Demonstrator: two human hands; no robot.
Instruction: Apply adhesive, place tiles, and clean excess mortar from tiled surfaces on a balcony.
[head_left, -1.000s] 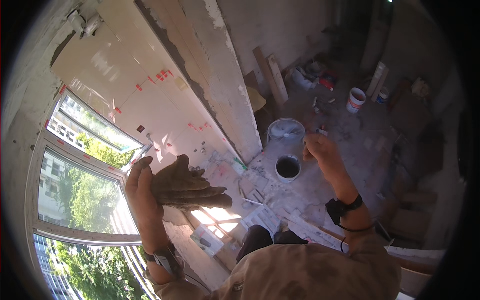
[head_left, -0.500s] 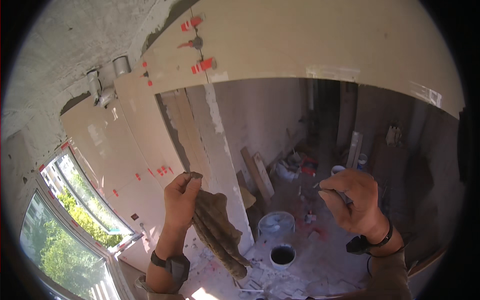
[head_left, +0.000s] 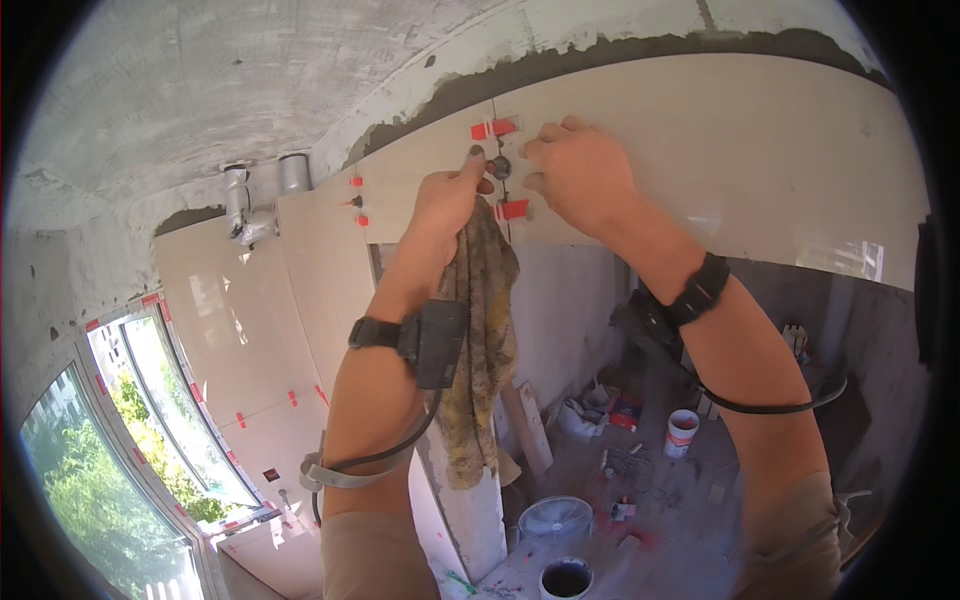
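My left hand point(head_left: 447, 212) is raised to the beige wall tiles point(head_left: 720, 150), fingers closed on a dirty, grey-brown cloth point(head_left: 482, 350) that hangs below it. Its thumb and a fingertip reach a dark round tile-levelling knob point(head_left: 502, 168) on the joint between two tiles; whether they grip it I cannot tell. Just right of the knob is my right hand point(head_left: 588, 178), with curved fingers apart and nothing visible between them. One red levelling wedge point(head_left: 492, 129) sits above the knob and another red wedge point(head_left: 513, 209) below it.
More red clips point(head_left: 357, 201) mark a joint farther left, near silver pipes point(head_left: 238, 200). An open window point(head_left: 165, 400) stands at left. On the floor below are a dark-filled bucket point(head_left: 566, 580), a clear round tub point(head_left: 556, 518), a white-and-red bucket point(head_left: 682, 432) and leaning boards point(head_left: 530, 430).
Both hands have risen to the tile joint, the left carrying the cloth along. My right hand's fingers have spread from a pinch. The view has tilted upward, showing more ceiling.
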